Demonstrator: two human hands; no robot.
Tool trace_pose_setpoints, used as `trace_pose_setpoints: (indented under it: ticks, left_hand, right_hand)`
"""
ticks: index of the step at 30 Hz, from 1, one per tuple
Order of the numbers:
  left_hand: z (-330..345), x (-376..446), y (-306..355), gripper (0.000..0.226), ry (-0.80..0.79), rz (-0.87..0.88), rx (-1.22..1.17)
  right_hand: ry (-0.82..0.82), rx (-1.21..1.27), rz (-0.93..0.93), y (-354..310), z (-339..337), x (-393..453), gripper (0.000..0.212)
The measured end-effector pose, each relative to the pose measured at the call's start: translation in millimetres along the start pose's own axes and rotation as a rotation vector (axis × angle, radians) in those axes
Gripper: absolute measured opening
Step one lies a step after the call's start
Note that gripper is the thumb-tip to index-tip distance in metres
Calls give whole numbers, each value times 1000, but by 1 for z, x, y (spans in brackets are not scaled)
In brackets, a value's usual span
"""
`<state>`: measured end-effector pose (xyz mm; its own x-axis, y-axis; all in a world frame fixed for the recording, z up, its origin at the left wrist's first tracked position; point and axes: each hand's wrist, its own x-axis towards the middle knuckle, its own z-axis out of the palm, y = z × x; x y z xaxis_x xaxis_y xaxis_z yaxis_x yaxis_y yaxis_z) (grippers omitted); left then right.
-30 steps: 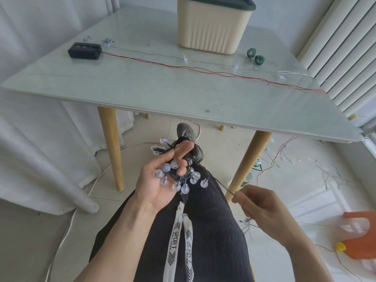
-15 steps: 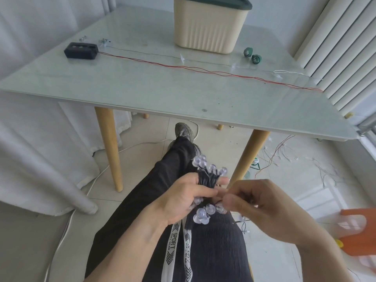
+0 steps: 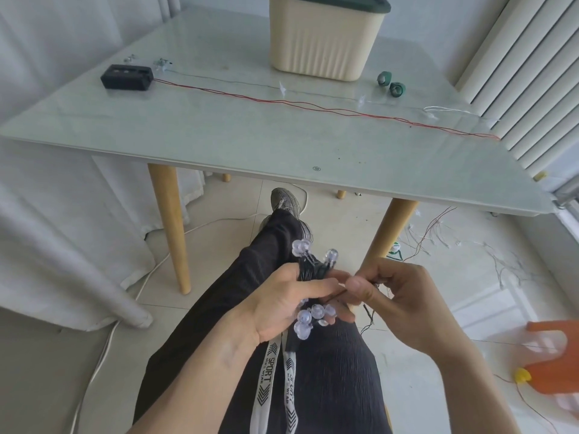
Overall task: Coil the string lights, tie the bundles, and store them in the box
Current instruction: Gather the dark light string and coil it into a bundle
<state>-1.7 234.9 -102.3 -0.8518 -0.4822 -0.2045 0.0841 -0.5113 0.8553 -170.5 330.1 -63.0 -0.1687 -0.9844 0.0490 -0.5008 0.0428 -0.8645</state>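
Head view. Bundle of string lights (image 3: 313, 270) sits in the grip of the left hand (image 3: 282, 305), above the lap and in front of the bench's near edge. Fingers of that hand are curled round the bundle's middle, thumb pointing right across it. The right hand (image 3: 404, 302) is just beside it, touching at the fingertips; its thumb and forefinger pinch a thin dark wire (image 3: 336, 295) that runs out of the bundle.

The bundle is a tight sheaf of dark wire with clear round bulbs clustered at both ends: a few stand above the left hand, more hang below it. Loose wire trails down from under the right hand.

Both forearms come in from the bottom of the frame, converging over dark trousers; the left palm faces right, the right hand's back is turned up and right.

On the bench (image 3: 250, 142) lie a black battery box (image 3: 127, 76), a red wire (image 3: 313, 104) running from it toward the right edge, a cream box with a dark green lid (image 3: 326, 36) at the far side, and two green rolls (image 3: 391, 84) near it. More wire lies tangled on the floor at right.
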Motion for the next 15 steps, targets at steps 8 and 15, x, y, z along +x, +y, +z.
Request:
trace_pose_setpoints:
  ticks: [8,15]
  left_hand:
    - [1,9,-8,27,277,-11,-79]
    - [-2,6,-7,30,131,7,-154]
  right_hand:
    - [-64,120,-4,-8,1,-2,27]
    - [-109,231,-10,-12,4,2,26]
